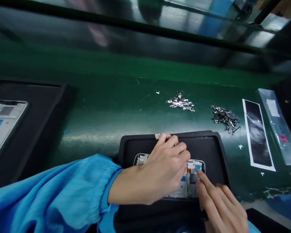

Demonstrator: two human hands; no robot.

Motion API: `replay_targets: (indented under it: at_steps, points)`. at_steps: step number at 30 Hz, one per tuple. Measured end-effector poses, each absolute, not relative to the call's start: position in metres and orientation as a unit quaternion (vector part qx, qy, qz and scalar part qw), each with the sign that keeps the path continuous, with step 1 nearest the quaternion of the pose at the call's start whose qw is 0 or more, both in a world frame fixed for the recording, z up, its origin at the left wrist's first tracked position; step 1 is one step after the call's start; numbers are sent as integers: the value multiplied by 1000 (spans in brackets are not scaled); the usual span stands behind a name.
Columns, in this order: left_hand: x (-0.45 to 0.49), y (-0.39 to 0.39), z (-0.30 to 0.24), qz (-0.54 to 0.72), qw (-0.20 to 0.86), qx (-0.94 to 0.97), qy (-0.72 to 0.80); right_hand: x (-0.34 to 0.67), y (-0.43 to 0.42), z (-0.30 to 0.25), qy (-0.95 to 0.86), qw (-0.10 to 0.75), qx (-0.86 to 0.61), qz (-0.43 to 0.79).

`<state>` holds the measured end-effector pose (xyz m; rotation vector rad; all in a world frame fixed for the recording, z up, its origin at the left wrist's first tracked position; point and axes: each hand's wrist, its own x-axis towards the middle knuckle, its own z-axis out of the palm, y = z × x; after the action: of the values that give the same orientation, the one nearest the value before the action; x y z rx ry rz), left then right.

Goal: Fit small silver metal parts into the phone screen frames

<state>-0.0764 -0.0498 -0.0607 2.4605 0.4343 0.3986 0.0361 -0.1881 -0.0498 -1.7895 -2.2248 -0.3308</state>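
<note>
A phone mid-frame (181, 191), silver-rimmed with blue patches, lies in a black tray (208, 147). My left hand (168, 165) reaches across it, fingers curled down and a ring on one of them. What its fingertips hold, if anything, is hidden behind the hand. At the frame's right end is my right hand (220, 207), its index fingertip at a small blue patch (198, 167). Its other fingers are bent, and a dark object shows partly beneath them; I cannot make out its kind.
Two piles of small parts, one silvery (181, 103) and one darker (225, 119), lie beyond the tray. To the right are a white-bordered black sheet (259, 136) and a clear plastic bag (280, 126). At left, another black tray (42, 110) holds a similar phone frame (8, 124).
</note>
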Motion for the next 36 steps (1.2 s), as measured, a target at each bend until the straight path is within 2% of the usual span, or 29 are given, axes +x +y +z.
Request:
replay_targets:
  at_steps: [5,16,36]
  points:
    - [-77,-50,-57,151,341,911,176,33,-186,-53,-771,153,-609,-108]
    - [-75,-51,-60,129,278,937,168,35,-185,-54,-771,135,-616,-85]
    - [-76,-53,-60,129,276,938,166,40,-195,-65,-793,81,-599,-73]
